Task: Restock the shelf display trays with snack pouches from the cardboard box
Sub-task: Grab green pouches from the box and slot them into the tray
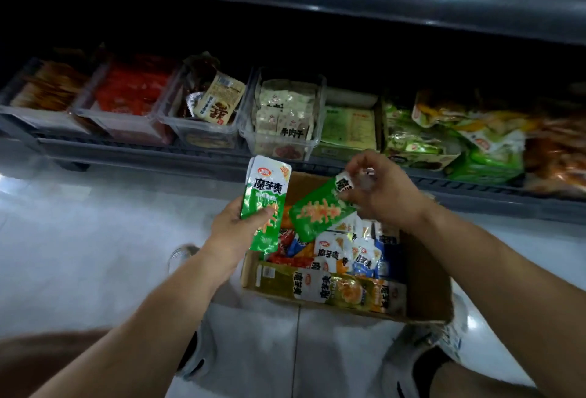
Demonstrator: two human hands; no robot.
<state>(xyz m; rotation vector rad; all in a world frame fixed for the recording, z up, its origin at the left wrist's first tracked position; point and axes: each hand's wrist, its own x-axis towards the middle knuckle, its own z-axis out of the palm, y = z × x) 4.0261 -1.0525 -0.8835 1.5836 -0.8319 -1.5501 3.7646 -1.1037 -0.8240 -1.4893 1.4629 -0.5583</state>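
Tiled floor [95, 239], box [425, 277] at 5 o'clock holding pouches [348, 251]; trays [203, 131] at 12 o'clock. Grip check: left hand [234, 229] clasps green stack [266, 194], right hand [387, 191] pinches one pouch [320, 213] by its corner. Risk: weak pinch, pouch slips back into box.

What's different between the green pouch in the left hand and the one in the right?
The left-hand pouch stands upright, white end up; the right-hand pouch tilts diagonally over the cardboard box. The left hand grips its pouch around the lower half; the right hand pinches its pouch by the white end. Both are green and white.
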